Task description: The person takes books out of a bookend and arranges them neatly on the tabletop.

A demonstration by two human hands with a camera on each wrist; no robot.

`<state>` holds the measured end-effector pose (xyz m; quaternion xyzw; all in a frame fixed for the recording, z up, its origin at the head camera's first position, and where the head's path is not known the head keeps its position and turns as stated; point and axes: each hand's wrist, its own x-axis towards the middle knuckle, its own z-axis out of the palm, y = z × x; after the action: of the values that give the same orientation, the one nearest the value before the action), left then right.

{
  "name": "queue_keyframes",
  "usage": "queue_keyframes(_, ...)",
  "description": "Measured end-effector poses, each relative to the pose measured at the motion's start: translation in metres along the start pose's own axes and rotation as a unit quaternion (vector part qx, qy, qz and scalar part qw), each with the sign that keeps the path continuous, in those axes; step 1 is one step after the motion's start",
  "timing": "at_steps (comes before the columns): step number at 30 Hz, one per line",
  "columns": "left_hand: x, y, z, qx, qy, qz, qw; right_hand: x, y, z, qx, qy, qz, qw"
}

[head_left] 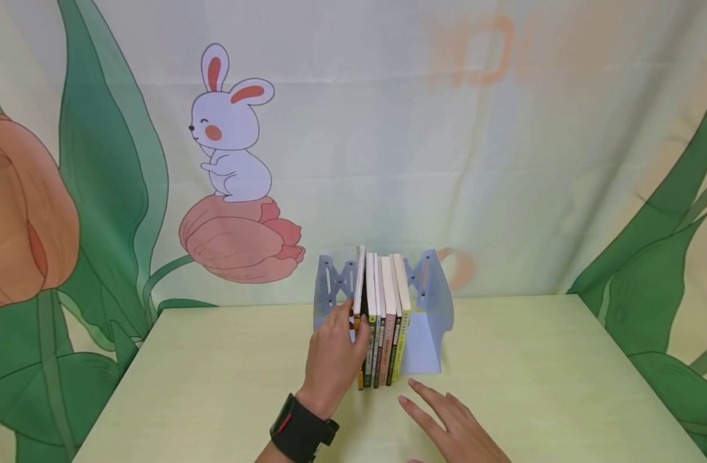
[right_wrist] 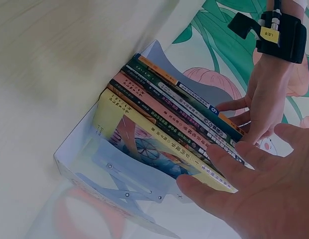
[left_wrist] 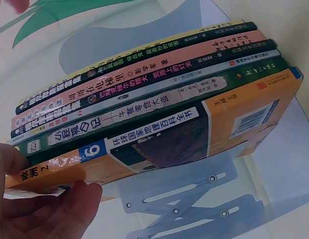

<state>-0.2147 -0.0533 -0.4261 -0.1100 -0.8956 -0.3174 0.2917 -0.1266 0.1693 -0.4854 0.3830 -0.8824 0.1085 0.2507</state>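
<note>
Several books stand upright side by side in a pale blue expandable bookend (head_left: 446,302). At the left end is an orange-spined book (left_wrist: 159,149), its top tilted slightly off its neighbour in the head view. My left hand (head_left: 336,354) pinches this book near its upper edge, thumb on the spine side and fingers on its outer cover. Beside it stands a dark green book (left_wrist: 194,94), and a yellow book (right_wrist: 144,134) closes the right end. My right hand (head_left: 454,424) is held with fingers spread in front of the row, apart from the books.
The bookend's base plate (head_left: 421,347) shows to the right of the books. All of it stands on a pale yellow-green table (head_left: 214,373). Behind hangs a cloth (head_left: 353,161) printed with a rabbit and tulips.
</note>
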Motion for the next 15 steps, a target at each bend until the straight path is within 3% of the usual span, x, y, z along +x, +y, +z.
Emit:
queue_keyframes(5,0.0037,0.0013,-0.0008,0.001,-0.011,-0.003,0.9999,0.0004,0.0017,0.0005,-0.005,0.006,-0.003,1.0)
queue_keyframes(15,0.0099,-0.001,-0.007,0.031,-0.089,0.001,0.9955,0.0005,0.0052,0.0009,0.008,0.009,-0.021,1.0)
